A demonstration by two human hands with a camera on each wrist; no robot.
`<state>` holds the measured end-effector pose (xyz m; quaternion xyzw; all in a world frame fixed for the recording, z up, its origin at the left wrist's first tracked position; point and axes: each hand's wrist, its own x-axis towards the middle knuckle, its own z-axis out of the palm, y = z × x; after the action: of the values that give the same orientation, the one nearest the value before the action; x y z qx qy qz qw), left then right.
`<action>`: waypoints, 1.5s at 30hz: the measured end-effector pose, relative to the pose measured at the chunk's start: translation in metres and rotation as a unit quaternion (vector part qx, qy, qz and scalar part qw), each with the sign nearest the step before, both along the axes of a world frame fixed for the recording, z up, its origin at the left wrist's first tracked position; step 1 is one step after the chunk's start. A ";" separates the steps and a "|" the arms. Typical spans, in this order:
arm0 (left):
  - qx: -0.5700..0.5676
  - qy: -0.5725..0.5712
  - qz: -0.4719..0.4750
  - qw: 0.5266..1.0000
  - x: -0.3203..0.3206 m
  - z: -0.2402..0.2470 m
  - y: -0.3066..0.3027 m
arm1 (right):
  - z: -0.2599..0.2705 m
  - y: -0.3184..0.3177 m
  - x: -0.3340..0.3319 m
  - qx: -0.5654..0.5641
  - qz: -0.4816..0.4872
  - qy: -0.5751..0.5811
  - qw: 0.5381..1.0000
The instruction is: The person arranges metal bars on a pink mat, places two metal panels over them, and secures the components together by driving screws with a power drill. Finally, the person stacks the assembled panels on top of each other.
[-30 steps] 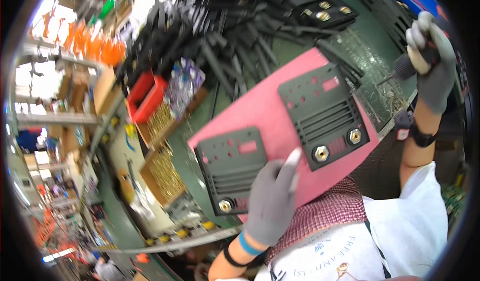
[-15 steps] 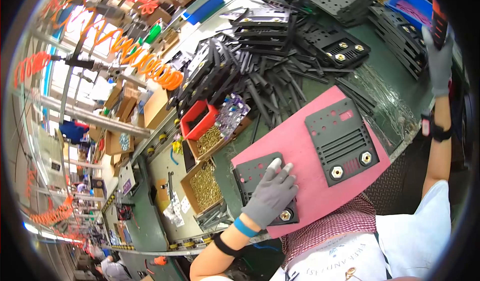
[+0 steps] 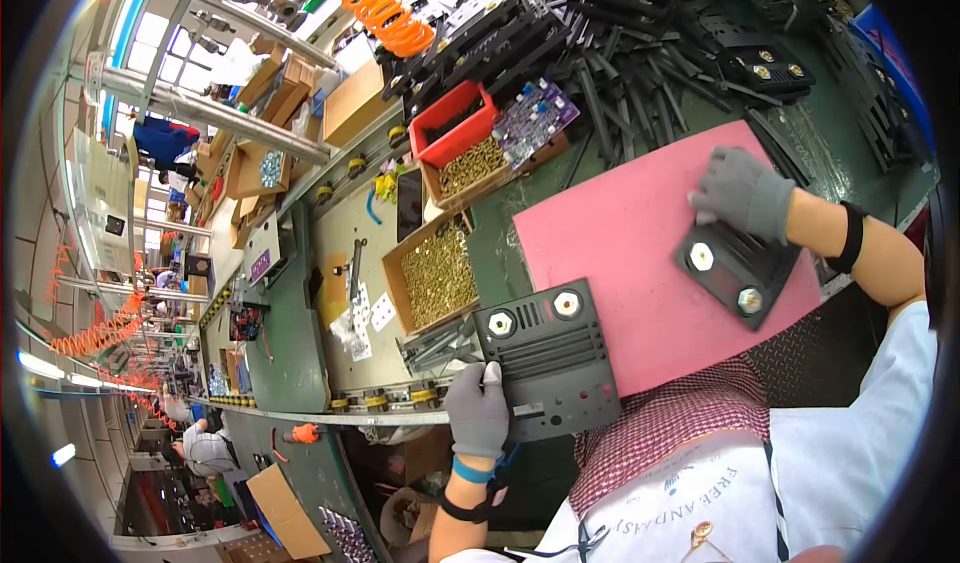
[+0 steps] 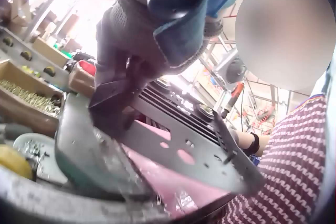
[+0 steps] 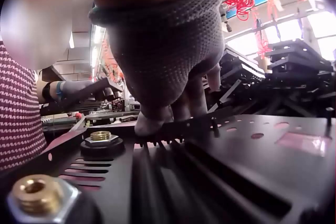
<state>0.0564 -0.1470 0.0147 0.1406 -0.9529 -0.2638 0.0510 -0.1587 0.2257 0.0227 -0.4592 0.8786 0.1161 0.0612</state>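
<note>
A pink foam mat (image 3: 610, 233) lies on the green bench. My left hand (image 3: 478, 408), in a grey glove, grips the near edge of a black slotted panel (image 3: 555, 358) with two brass sockets and holds it tilted over the mat's near corner. In the left wrist view the left hand (image 4: 126, 61) pinches that panel (image 4: 184, 148) by its edge. My right hand (image 3: 742, 193) curls its fingers onto the far end of a second black panel (image 3: 735, 268) lying on the mat. In the right wrist view, fingertips (image 5: 149, 124) press the second panel (image 5: 220, 171) behind its brass sockets (image 5: 100, 137).
Cardboard boxes of brass nuts (image 3: 435, 273) and a red bin (image 3: 450, 123) stand left of the mat, with purple boards (image 3: 535, 113) beside them. A heap of black panels (image 3: 600, 43) fills the far bench. An orange coiled hose (image 3: 375, 3) hangs above.
My left hand has lifted its panel off the mat toward the bench's near edge. My right hand came down from high on the right onto the other panel, which has turned.
</note>
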 end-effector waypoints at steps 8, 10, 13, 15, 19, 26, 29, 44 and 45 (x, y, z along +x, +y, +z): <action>0.032 -0.006 0.070 0.997 0.004 -0.022 0.009 | 0.003 -0.009 0.056 -0.166 -0.373 -0.207 0.889; 0.012 0.010 0.049 0.999 -0.001 -0.029 0.013 | -0.015 -0.014 0.084 -0.219 -0.374 -0.197 0.879; 0.038 0.016 0.019 0.999 -0.008 -0.028 0.013 | -0.017 -0.013 0.100 -0.262 -0.377 -0.201 0.865; 0.038 -0.001 0.023 0.999 -0.005 -0.028 0.012 | -0.014 -0.012 0.106 -0.250 -0.381 -0.220 0.863; 0.029 -0.006 0.001 1.000 -0.011 -0.029 0.012 | 0.023 -0.015 0.096 -0.217 -0.387 -0.304 0.843; -0.206 -0.038 -0.024 0.977 -0.030 0.023 0.016 | 0.071 -0.006 -0.078 -0.384 -0.207 0.175 0.883; -0.110 0.063 -0.232 0.965 -0.074 0.034 0.054 | 0.064 -0.019 -0.171 -0.286 -0.200 0.400 0.847; 0.082 0.010 -0.321 0.944 -0.102 0.031 0.080 | 0.098 0.020 -0.133 -0.376 -0.048 0.400 0.835; 0.082 0.011 -0.324 0.942 -0.106 0.040 0.083 | 0.101 0.027 -0.110 -0.399 0.008 0.409 0.820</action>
<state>-0.0494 -0.0643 0.0544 -0.1751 -0.9214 -0.3447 -0.0389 -0.2692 0.2529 0.1236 -0.3609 0.7882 -0.0672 -0.4940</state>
